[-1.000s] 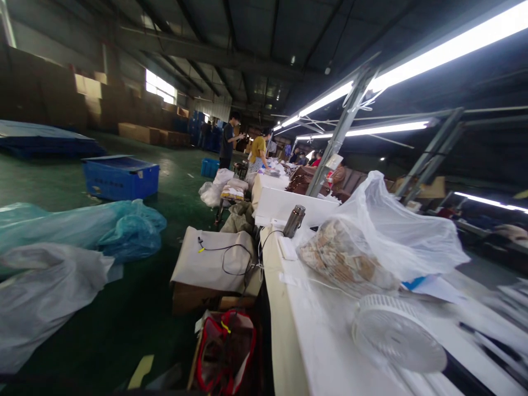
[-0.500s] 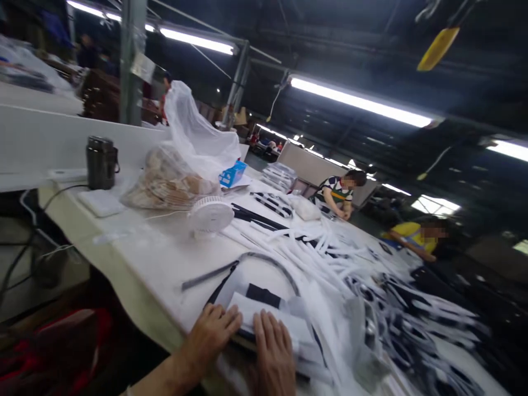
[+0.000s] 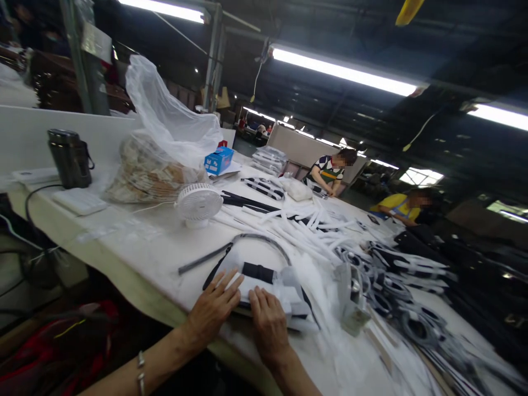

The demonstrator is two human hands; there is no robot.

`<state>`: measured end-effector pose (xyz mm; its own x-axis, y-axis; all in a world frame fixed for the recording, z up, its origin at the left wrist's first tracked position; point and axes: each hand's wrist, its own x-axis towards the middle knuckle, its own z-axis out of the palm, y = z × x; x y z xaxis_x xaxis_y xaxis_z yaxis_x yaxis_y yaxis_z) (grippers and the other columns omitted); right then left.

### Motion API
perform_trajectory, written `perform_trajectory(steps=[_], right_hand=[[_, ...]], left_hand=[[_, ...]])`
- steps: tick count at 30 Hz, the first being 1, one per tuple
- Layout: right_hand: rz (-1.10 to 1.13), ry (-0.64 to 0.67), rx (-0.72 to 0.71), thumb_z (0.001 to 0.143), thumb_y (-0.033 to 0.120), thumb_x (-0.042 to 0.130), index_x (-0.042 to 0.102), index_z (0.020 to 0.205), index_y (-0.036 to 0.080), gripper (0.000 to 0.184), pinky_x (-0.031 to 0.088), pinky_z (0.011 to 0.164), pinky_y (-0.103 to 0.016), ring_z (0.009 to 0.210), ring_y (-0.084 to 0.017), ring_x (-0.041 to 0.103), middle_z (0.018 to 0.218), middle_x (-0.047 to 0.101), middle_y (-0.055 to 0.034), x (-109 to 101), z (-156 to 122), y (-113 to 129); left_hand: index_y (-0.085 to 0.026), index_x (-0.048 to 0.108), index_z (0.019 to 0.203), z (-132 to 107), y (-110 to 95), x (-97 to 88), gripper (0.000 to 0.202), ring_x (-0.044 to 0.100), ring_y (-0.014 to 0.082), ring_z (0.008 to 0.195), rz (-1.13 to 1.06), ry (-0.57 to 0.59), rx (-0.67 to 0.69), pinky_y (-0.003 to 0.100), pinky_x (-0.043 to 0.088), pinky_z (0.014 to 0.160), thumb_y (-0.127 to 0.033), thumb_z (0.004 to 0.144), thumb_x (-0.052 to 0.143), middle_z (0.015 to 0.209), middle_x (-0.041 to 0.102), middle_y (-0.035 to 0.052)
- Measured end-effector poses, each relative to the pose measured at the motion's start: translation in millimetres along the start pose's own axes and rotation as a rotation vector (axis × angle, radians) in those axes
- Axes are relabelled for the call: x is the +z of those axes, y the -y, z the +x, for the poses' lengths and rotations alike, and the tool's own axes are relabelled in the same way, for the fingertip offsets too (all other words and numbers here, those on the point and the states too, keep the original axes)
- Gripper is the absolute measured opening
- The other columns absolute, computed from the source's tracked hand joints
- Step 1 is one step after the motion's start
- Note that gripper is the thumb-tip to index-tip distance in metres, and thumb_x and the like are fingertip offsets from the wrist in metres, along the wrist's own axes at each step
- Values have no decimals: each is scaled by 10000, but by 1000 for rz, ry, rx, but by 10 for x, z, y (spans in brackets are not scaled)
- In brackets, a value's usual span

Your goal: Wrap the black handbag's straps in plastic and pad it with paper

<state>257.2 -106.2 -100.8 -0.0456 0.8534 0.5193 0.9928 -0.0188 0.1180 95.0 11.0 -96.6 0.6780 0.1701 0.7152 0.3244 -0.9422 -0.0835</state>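
Observation:
Near the table's front edge lies a black item that looks like a handbag (image 3: 258, 271), partly covered by white wrapping sheet (image 3: 291, 298). A long dark strap (image 3: 259, 237) arches behind it, one end stretching left across the table. My left hand (image 3: 216, 302) rests on its left front part, fingers spread over the white sheet. To the right, my right hand (image 3: 267, 319) lies with outstretched fingers along the front edge of the sheet. Both hands press from above without gripping. The item's underside is hidden.
A white fan (image 3: 199, 203), a bag of brown pieces (image 3: 152, 170), a blue box (image 3: 218, 160) and a dark flask (image 3: 69, 158) stand behind. White strips (image 3: 313, 236) and rolled straps (image 3: 414, 327) cover the right side. Two people (image 3: 325, 171) work at the far side.
The camera view has shifted, so the table objects appear farther left and slightly higher. My hands stay on the wrapped item, and the left fingers are spread more.

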Motion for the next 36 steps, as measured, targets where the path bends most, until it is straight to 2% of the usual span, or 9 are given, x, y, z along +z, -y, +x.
perform_trajectory(steps=[6, 10, 13, 16, 19, 22, 27, 32, 36], right_hand=[[108, 75, 84, 811, 67, 546, 532, 1352, 202, 558, 462, 1038, -528, 1264, -337, 535, 1361, 592, -137, -99, -53, 83], [488, 246, 303, 883, 345, 582, 458, 1427, 179, 582, 422, 1099, -495, 1317, -298, 496, 1422, 540, -128, -578, 113, -183], [648, 202, 536, 976, 502, 375, 474, 1417, 175, 558, 357, 1146, -469, 1371, -258, 434, 1468, 492, -111, -1022, 362, -496], [638, 157, 565, 988, 550, 307, 436, 1448, 187, 600, 281, 1183, -473, 1420, -242, 356, 1515, 431, -94, -1241, 511, -668], [470, 175, 423, 993, 514, 349, 368, 1490, 198, 588, 203, 1205, -504, 1457, -247, 275, 1551, 372, -81, -1110, 396, -630], [245, 277, 251, 958, 436, 496, 405, 1471, 212, 567, 221, 1187, -539, 1432, -287, 325, 1516, 429, -86, -762, 64, -506], [108, 325, 236, 895, 349, 607, 445, 1446, 214, 590, 283, 1163, -500, 1383, -293, 410, 1499, 453, -76, -395, -310, -380], [297, 327, 300, 882, 385, 594, 477, 1424, 213, 581, 290, 1159, -522, 1376, -308, 419, 1480, 477, -84, -570, -196, -476], [583, 168, 661, 916, 481, 484, 612, 1276, 221, 462, 401, 1096, -437, 1257, -266, 552, 1321, 634, -74, -843, -75, -829]], left_hand=[[-136, 585, 1151, -100, 30, 28, 331, 627, 216, 1058, -9, 97, 42, 348, 496, 912, -11, 892, 420, 1154, 670, 114], [-134, 561, 1188, -128, 26, 8, 360, 629, 228, 1071, 0, 125, 34, 350, 503, 890, 6, 891, 414, 1191, 657, 125], [-129, 553, 1203, -128, 22, -2, 376, 616, 229, 1095, -14, 128, 36, 356, 496, 899, 17, 897, 389, 1204, 650, 128], [-128, 550, 1212, -125, 18, -12, 374, 605, 230, 1116, -25, 121, 24, 357, 488, 909, 19, 904, 397, 1206, 650, 125], [-139, 553, 1225, -131, 7, -19, 382, 598, 230, 1135, -36, 115, -1, 353, 479, 916, 16, 904, 414, 1218, 648, 120], [-137, 564, 1231, -145, -12, -11, 386, 598, 234, 1135, -32, 104, -13, 361, 472, 920, 8, 908, 411, 1220, 651, 124], [-166, 562, 1296, -148, -29, -6, 449, 606, 241, 1130, -17, 92, 2, 366, 473, 897, -4, 922, 374, 1233, 657, 121], [-225, 565, 1330, -128, -12, -38, 495, 608, 243, 1143, -7, 132, 18, 359, 476, 892, -10, 921, 388, 1256, 657, 104], [-230, 580, 1323, -137, 1, -34, 503, 595, 245, 1164, -15, 151, 17, 355, 477, 891, -8, 914, 388, 1276, 646, 110]])
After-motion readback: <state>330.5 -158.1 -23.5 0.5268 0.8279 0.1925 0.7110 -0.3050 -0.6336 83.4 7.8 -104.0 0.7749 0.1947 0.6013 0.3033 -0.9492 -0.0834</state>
